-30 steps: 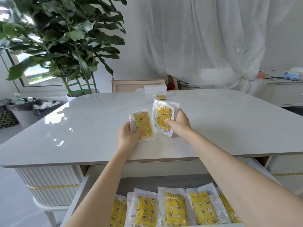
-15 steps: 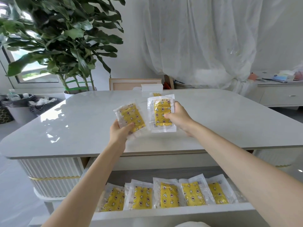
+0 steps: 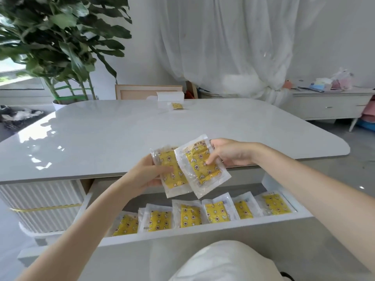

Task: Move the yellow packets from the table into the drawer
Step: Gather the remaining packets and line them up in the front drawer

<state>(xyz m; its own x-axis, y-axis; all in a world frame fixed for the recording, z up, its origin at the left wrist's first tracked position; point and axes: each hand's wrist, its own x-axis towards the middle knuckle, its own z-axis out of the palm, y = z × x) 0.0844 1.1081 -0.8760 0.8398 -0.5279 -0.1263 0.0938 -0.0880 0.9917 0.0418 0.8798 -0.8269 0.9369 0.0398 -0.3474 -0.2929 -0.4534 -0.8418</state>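
The left hand pinches a flat yellow patterned packet sealed in clear plastic, with the thumb across its face and the fingers behind its left edge. The right hand pinches a second yellow patterned packet in clear plastic in like manner, thumb pressed on the yellow face and fingers behind the upper right edge. Both held packets are tilted, their long axes running from upper left to lower right. The second overlaps the right side of the first. They are in the air over the near edge of the glossy pale grey tabletop, above the white open drawer below that edge. Inside the drawer lies a row of six like yellow packets, set side by side from left to right, some overlapping, faces up and long axes running roughly front to back. A single small yellow packet lies flat at the far side of the tabletop, just in front of a white rectangular box. A large green leafy potted plant stands beyond the far left corner.
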